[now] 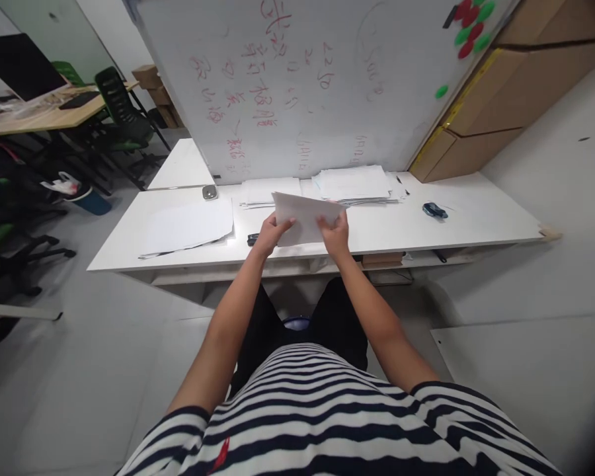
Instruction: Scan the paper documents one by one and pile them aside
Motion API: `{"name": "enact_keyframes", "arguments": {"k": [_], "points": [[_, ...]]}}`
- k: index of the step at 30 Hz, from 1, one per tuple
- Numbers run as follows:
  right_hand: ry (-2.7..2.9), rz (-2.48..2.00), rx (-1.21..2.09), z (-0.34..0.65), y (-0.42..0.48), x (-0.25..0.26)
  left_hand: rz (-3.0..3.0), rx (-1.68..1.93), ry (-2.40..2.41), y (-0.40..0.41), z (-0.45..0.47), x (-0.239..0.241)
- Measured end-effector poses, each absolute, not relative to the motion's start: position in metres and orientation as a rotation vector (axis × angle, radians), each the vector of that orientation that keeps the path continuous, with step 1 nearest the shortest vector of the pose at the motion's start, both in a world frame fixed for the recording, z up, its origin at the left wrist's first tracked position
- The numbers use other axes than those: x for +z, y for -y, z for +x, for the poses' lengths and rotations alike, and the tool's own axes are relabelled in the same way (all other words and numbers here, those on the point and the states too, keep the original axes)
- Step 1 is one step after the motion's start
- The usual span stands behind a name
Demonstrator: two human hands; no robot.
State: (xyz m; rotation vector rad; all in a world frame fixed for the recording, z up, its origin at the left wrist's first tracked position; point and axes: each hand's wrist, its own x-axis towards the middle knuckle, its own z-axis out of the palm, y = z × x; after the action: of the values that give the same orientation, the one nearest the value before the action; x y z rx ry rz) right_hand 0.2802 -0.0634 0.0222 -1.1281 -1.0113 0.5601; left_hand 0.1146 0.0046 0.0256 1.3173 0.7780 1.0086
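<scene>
Between my two hands, a few sheets or a small stack of white paper [306, 215] is held up, tilted, over the front part of the white desk [486, 221]. My left hand [272, 233] grips its left edge, thumb on the near face. On the right edge, my right hand [336, 233] is closed the same way. How many sheets there are, I cannot tell. A black stapler-like object [252, 239] lies just left of my left hand. Behind the held paper rest two paper piles, one at the middle [270, 190] and a thicker one to the right [354, 182].
More paper [188, 225] lies at the desk's left, near a small grey round-cornered object [209, 192]. A dark blue item [435, 211] sits on the right. Behind stands a whiteboard [287, 86] with red writing; cardboard boxes [520, 92] are stacked at right. An open shelf runs beneath the desktop.
</scene>
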Motion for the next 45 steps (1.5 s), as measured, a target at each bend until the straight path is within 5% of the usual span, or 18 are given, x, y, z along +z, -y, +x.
{"name": "enact_keyframes", "arguments": {"k": [7,15,19,29,33,45], "points": [[0.829,-1.262,0.632,0.264,0.064,-0.035,1.255,1.071,-0.946,0.024,0.114,-0.032],[0.687,-1.404,0.428,0.243,0.1,-0.043,0.987,1.148,-0.96,0.046,0.118,-0.019],[0.574,-1.202,0.799,0.223,0.132,-0.043,0.87,1.141,-0.939,0.075,0.135,-0.013],[0.302,-1.299,0.857,0.261,0.19,-0.083,1.645,1.121,-1.222,0.045,0.108,-0.01],[0.2,-1.325,0.912,0.279,0.212,-0.096,2.222,0.719,-1.453,-0.005,0.064,-0.016],[0.302,-1.341,1.024,0.27,0.197,-0.08,2.146,0.573,-1.255,-0.023,0.034,-0.021]]}}
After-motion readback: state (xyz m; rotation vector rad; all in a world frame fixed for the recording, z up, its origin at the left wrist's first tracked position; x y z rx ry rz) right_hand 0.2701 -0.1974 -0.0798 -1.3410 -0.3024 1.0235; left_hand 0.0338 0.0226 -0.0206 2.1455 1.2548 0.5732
